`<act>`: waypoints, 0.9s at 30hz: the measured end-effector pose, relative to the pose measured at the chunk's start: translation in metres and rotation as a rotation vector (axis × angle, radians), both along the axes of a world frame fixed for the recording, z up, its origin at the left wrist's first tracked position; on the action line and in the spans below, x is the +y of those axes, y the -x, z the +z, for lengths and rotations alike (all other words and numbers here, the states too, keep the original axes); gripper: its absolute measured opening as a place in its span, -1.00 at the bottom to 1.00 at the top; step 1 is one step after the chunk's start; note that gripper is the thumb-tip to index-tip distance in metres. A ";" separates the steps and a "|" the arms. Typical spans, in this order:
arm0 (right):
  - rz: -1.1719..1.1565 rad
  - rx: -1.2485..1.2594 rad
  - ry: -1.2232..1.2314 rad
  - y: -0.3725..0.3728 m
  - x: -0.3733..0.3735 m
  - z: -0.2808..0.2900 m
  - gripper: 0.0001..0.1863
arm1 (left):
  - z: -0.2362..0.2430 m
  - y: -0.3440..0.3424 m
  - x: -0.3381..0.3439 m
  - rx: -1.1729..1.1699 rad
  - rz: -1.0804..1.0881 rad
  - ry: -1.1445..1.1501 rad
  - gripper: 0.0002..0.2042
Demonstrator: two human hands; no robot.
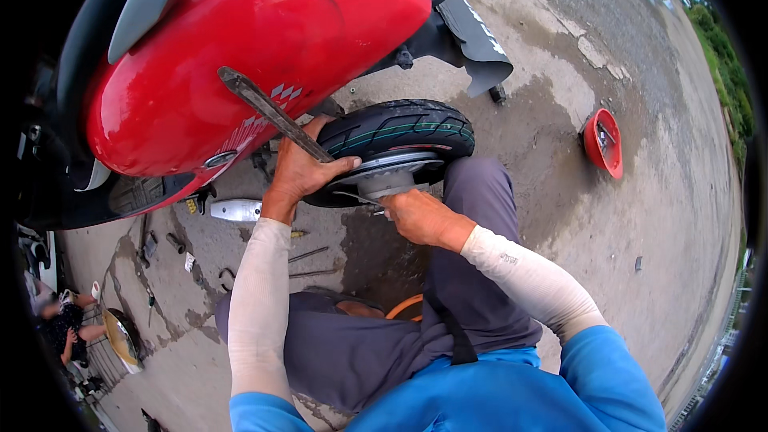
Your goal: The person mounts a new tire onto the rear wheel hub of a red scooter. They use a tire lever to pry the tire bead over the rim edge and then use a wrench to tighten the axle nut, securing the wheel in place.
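Left hand [300, 168]: fingers wrapped round the flat metal lever [268, 112] — at the tyre [400, 132].
Right hand [416, 216]: fingers pinching a thin tool [356, 197] at the rim [392, 170].
Risk: lever may slip — strike the red scooter body [264, 40].

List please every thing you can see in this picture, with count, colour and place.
scooter: one, red, upper left
tyre: one, black, centre, on a silver rim
lever: one long flat bar, grey, held across the tyre's edge
mudguard: one, black, top centre
bowl: one, red, on the ground at right
loose tools: several, dark, on the ground at left
other person: one, at the left edge
ground: grey concrete, stained
left hand: grips the lever
right hand: at the rim, holding something thin; unclear what
sleeves: two, white, on the forearms
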State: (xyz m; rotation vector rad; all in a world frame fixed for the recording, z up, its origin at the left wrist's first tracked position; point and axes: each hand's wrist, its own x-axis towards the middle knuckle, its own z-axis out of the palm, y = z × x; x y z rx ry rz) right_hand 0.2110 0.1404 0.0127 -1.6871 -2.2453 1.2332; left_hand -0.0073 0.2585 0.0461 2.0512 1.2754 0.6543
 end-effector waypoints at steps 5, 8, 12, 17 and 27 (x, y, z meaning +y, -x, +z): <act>-0.249 0.185 0.078 0.032 -0.036 -0.012 -0.74 | -0.007 0.005 0.001 0.012 -0.010 -0.039 -0.27; -0.692 0.405 0.176 0.074 -0.086 -0.048 -0.63 | -0.010 0.004 0.002 0.017 -0.014 -0.070 -0.25; -0.950 0.632 0.324 0.125 -0.123 -0.106 -0.51 | -0.005 0.000 0.003 0.026 -0.035 -0.018 -0.25; -1.123 0.833 0.288 0.173 -0.133 -0.127 -0.50 | -0.009 0.009 0.004 0.009 -0.034 -0.054 -0.23; -1.186 0.822 0.251 0.238 -0.132 -0.149 -0.38 | -0.014 0.013 0.009 -0.054 -0.114 -0.120 -0.26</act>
